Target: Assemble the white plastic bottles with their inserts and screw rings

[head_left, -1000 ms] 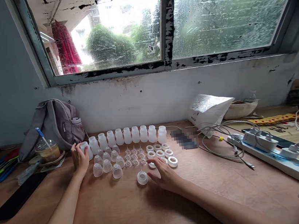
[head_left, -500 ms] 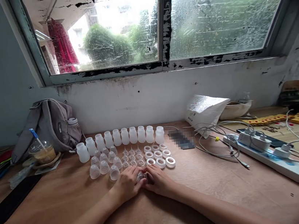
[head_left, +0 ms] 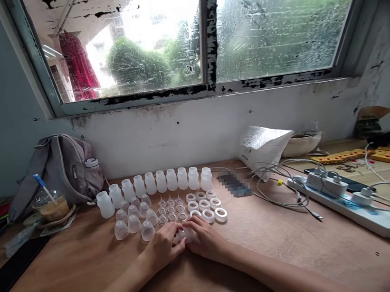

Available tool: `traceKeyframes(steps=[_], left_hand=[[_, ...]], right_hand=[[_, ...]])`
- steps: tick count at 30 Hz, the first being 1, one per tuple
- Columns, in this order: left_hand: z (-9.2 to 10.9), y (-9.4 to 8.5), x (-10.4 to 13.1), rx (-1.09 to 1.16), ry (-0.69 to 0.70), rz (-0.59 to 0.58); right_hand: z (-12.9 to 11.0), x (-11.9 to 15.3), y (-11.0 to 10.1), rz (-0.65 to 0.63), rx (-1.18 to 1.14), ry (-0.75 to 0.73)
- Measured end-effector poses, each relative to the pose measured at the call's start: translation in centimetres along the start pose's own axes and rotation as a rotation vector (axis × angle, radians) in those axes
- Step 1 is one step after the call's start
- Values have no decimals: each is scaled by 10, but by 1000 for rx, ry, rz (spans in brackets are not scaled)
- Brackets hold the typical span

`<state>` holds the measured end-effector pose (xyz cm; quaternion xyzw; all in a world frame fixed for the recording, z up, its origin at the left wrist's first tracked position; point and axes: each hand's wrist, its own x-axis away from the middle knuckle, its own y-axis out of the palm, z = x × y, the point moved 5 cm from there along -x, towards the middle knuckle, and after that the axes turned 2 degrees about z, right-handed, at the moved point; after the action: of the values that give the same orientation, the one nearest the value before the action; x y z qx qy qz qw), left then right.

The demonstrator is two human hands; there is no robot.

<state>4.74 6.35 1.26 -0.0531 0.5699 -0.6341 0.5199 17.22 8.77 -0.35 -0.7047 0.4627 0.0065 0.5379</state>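
Between the fingertips of my left hand (head_left: 166,241) and my right hand (head_left: 204,236) is a small clear domed bottle cap (head_left: 185,235), held low over the table. Fingers partly cover it, and whether another part sits inside it I cannot tell. Just beyond my hands lie rows of clear bottle nipples (head_left: 171,210). Several more clear caps (head_left: 134,224) stand to the left of these, and white screw rings (head_left: 205,205) lie to the right. Behind them all, a curved row of frosted baby bottles (head_left: 161,182) stands upright without tops.
At left are a grey backpack (head_left: 63,168), an iced drink cup (head_left: 50,205) and a black flat object (head_left: 13,270). To the right lie a blurred-out item (head_left: 236,183), tangled cables (head_left: 276,192), a white power strip (head_left: 354,206) and a white bag (head_left: 265,148).
My view has tilted slightly and shifted right. My hands have opened a little around the clear cap, so more of its dome shows. Bottles, nipples and rings stay in place.
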Motion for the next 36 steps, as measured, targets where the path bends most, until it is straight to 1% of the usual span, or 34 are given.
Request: traceKeyframes(steps=[6, 10, 15, 19, 26, 36], left_hand=[[2, 3, 0, -9, 47, 3], [1, 5, 2, -39, 96, -2], [2, 3, 1, -173, 209, -72], [4, -1, 0, -271, 268, -84], [8, -3, 0, -273, 300, -50], [14, -12, 0, -268, 352, 18]], right_hand=[[-3, -2, -3, 3, 19, -9], [-6, -2, -5, -34, 32, 1], [-13, -3, -8, -96, 18, -20], [-13, -2, -8, -101, 21, -41], [-9, 0, -6, -106, 44, -42], [-9, 2, -6, -88, 29, -41]])
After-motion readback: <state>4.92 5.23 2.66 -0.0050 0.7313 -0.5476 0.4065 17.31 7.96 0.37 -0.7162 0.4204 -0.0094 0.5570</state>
